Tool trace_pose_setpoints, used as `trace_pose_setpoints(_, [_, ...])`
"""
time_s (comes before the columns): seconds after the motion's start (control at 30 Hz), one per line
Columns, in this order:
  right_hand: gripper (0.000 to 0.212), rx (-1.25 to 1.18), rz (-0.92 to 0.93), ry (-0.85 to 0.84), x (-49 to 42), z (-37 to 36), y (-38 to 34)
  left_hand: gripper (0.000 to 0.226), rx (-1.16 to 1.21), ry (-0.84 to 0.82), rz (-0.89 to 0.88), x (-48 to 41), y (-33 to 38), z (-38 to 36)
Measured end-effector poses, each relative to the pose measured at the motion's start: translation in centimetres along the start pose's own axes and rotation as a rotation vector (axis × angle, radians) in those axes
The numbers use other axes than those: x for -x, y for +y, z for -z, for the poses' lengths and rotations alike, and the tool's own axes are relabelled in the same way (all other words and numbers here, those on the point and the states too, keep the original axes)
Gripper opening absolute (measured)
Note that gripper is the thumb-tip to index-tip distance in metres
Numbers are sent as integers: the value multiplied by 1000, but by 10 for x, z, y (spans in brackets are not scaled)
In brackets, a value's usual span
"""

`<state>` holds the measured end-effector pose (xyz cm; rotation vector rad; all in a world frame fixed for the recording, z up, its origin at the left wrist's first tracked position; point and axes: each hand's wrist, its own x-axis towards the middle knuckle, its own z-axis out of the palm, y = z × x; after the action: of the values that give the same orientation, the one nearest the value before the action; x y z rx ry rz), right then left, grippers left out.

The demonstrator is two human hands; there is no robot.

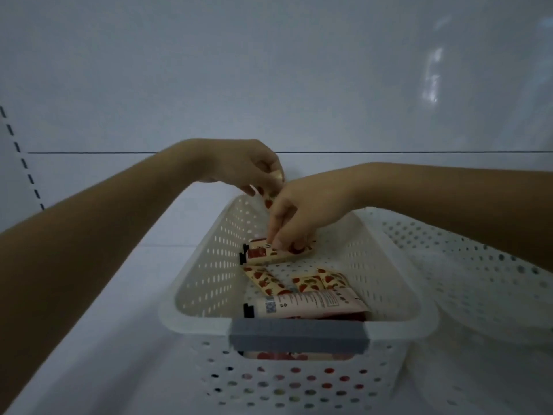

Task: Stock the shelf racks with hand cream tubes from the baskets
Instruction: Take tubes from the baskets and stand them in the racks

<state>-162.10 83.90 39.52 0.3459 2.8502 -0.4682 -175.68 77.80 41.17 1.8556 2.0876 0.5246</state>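
Basket [167,310] sat on shelf [119,280], grey handle [299,335] at 6 o'clock. Left hand [239,166] curled round one tube [268,200] above the 12 o'clock rim, probably parked there to free the other hand. Right hand [305,211] reached inside, fingertips pinching a second tube [263,254] at the 11 o'clock end. Loose tubes [308,304] lay toward 6 o'clock. Judged: gathering several tubes before stocking.

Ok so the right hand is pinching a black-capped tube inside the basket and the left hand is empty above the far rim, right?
Not quite: in the head view the left hand is not empty, it holds a strawberry-print tube above the far rim of the basket. The right hand does pinch a black-capped tube inside it.
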Motion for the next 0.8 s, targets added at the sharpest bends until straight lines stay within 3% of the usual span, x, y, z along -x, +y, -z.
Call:
trace_pose_setpoints(0.17, [45,-5,-165,-145,-17,-21,-16,15,283,275,15,5,-6,5])
trace_pose_setpoints(0.3, [57,-106,-264,-124,-28,-41,-23,15,378,504,6,9,-6,5])
trace_pose_setpoints(0.37, [50,-214,-295,-114,-26,-40,-24,18,392,573,9,10,-5,7])
trace_pose_setpoints(0.43, [30,-314,-284,-99,-17,-32,-24,21,381,643,13,11,-2,8])
trace_pose_setpoints(0.5, [11,-386,-244,6,-3,-20,-21,21,370,728,3,13,3,10])
trace_pose_setpoints(0.67, [19,-591,-180,317,41,13,10,8,364,935,-37,14,30,12])
trace_pose_setpoints(0.8, [18,-770,-177,535,89,32,48,20,360,917,-66,3,67,7])
